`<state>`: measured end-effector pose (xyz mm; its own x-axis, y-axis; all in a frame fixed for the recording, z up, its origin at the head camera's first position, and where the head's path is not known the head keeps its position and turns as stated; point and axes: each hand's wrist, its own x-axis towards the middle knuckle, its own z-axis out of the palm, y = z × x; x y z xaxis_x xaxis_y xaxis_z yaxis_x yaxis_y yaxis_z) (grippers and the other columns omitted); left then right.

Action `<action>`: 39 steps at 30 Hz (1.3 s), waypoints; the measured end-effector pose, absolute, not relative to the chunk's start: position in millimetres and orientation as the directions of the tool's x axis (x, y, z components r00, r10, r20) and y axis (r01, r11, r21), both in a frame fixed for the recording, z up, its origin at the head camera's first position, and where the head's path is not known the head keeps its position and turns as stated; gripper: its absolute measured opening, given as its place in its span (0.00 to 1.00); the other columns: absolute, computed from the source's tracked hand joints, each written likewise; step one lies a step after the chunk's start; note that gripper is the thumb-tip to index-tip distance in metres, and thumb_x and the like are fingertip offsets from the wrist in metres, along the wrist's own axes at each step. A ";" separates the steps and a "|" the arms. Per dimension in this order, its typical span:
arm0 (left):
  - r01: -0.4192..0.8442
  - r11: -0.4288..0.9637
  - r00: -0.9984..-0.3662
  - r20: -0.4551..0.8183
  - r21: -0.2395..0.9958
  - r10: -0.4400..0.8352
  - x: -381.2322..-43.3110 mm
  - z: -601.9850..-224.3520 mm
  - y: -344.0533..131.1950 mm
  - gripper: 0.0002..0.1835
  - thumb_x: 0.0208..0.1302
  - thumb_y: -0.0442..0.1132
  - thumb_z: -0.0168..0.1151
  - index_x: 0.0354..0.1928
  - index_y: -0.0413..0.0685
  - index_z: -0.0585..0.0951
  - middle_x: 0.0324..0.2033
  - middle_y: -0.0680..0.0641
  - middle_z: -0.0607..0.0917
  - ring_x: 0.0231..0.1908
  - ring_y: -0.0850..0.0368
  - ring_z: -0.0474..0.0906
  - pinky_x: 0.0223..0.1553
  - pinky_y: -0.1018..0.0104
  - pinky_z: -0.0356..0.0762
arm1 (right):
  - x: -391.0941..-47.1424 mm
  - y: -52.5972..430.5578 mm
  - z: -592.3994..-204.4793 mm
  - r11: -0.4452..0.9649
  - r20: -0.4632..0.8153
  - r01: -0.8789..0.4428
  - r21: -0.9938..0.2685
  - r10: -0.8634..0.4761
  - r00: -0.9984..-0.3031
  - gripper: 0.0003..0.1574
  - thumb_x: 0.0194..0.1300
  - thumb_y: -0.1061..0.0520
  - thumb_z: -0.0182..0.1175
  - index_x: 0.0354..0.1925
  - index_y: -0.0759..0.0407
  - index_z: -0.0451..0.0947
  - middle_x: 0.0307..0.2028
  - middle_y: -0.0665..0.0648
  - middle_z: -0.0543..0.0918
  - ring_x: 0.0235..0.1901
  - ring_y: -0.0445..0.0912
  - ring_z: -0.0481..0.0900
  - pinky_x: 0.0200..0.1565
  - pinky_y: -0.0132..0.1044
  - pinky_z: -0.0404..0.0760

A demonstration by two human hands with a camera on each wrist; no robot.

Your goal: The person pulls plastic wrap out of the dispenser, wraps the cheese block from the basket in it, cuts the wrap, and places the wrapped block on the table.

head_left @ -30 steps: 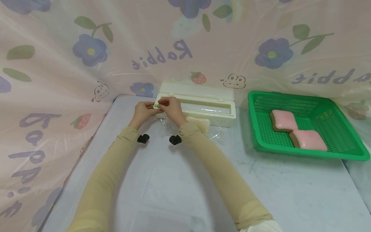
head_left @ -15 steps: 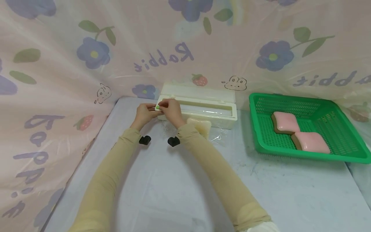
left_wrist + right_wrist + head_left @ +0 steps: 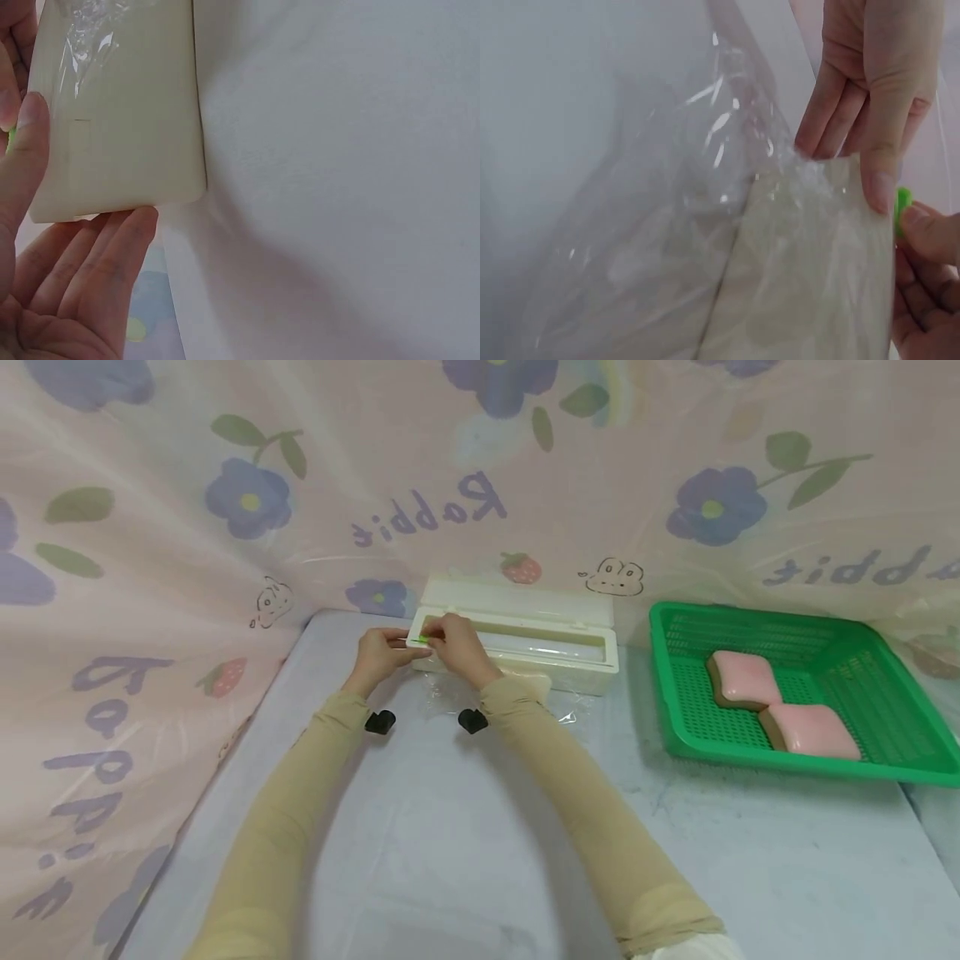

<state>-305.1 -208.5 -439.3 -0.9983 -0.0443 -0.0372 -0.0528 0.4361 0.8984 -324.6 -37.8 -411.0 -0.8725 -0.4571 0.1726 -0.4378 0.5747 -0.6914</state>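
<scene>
A cream cling film dispenser box [image 3: 585,680] lies at the back of the table with its lid up and a white film roll [image 3: 551,647] inside. My left hand [image 3: 380,657] grips the box's left end, thumb on the upper front edge and fingers against the end wall. Close beside that thumb, my right hand [image 3: 460,647] pinches a small green slide cutter [image 3: 903,206] on the top edge. Clear cling film [image 3: 652,247] hangs over the front of the box and spreads onto the table. A cream bread slice [image 3: 538,682] lies by the film, partly hidden behind my right forearm.
To the right stands a green plastic basket [image 3: 787,768] holding two pink-topped bread slices, one at the back [image 3: 746,677] and one nearer [image 3: 816,731]. A patterned curtain [image 3: 420,443] hangs close behind the box and along the left side.
My right hand has slid the green cutter slightly rightward from the box's left corner. My left hand keeps its grip on the end. The head view has shifted a little.
</scene>
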 end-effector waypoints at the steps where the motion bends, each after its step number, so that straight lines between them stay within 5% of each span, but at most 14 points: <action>1: -0.051 0.439 -0.998 -0.037 0.897 -0.041 -305.7 -439.4 -206.4 0.34 0.46 0.46 0.78 0.54 0.36 0.79 0.46 0.37 0.83 0.47 0.48 0.81 0.41 0.65 0.82 | -325.3 -34.8 -411.5 0.577 0.170 -0.437 -0.690 -0.459 -0.872 0.11 0.66 0.67 0.58 0.46 0.64 0.82 0.43 0.58 0.84 0.44 0.48 0.79 0.46 0.33 0.78; 39: -0.108 0.463 -0.994 -0.092 0.880 -0.057 -300.7 -434.2 -207.8 0.37 0.47 0.47 0.77 0.58 0.36 0.76 0.47 0.37 0.83 0.45 0.49 0.81 0.41 0.65 0.81 | -321.7 98.7 -401.1 0.637 0.039 -0.378 -0.672 -0.479 -0.877 0.10 0.65 0.63 0.61 0.44 0.63 0.83 0.42 0.58 0.83 0.43 0.49 0.78 0.49 0.39 0.78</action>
